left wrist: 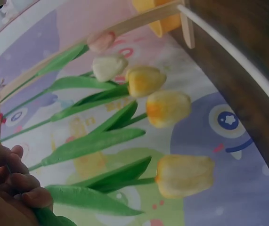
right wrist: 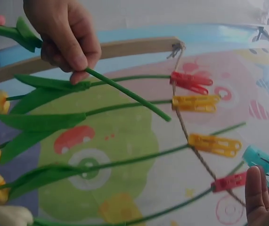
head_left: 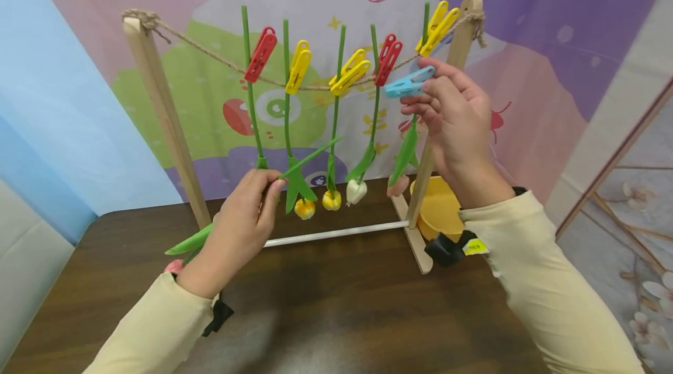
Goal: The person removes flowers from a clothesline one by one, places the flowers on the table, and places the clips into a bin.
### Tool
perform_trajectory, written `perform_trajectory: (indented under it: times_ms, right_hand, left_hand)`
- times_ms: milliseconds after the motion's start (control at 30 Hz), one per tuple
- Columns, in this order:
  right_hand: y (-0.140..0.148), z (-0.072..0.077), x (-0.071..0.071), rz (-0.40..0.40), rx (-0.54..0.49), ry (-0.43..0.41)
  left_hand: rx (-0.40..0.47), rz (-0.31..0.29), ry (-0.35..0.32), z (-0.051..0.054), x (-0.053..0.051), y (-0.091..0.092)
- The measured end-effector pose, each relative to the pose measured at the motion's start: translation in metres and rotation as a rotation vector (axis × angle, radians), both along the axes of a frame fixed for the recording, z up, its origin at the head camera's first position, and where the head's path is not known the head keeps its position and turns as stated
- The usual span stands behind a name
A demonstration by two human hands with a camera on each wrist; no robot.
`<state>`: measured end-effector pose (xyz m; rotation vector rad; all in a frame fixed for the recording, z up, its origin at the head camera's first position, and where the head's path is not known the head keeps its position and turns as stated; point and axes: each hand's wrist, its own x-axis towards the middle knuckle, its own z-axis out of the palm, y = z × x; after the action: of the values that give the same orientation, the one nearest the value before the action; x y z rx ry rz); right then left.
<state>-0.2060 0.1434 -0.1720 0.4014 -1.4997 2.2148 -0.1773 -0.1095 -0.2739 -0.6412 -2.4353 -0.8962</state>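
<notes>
Stem gripped by left hand, left of centre, long axis slanted up-right below rope; blue peg pinched by right hand, upper right, nearer rope.

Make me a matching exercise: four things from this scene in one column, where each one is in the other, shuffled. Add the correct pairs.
Things
1. Blue clothespin
2. Unclipped tulip
3. White tulip
4. Yellow container

Places
A. Hanging head down, pinned to the rope by a red clothespin
B. Partly behind a post of the wooden stand in the head view
C. Held in the right hand
D. Gripped in the left hand

Right pairs
1-C
2-D
3-A
4-B
</notes>
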Motion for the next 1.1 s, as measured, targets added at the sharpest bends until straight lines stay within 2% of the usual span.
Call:
perform_trajectory:
  times_ms: [200, 367, 733, 867, 1100]
  right_hand:
    - [0.018, -0.009, 0.002, -0.029, -0.046, -0.014]
    - [0.034, -0.017, 0.004, -0.034, -0.104, -0.018]
    - [0.069, -0.040, 0.004, -0.086, -0.185, -0.083]
    - [0.079, -0.049, 0.003, -0.110, -0.206, -0.131]
    - [0.095, -0.072, 0.000, -0.148, -0.173, -0.205]
  left_hand:
    - [-0.069, -0.026, -0.048, -0.006, 0.002, 0.007]
    - [-0.107, -0.044, -0.062, -0.013, 0.003, 0.014]
    - [-0.267, -0.011, -0.097, -0.031, 0.004, 0.026]
    - [-0.314, -0.007, -0.065, -0.039, 0.004, 0.029]
    - [-0.377, 0.001, 0.052, -0.055, 0.006, 0.034]
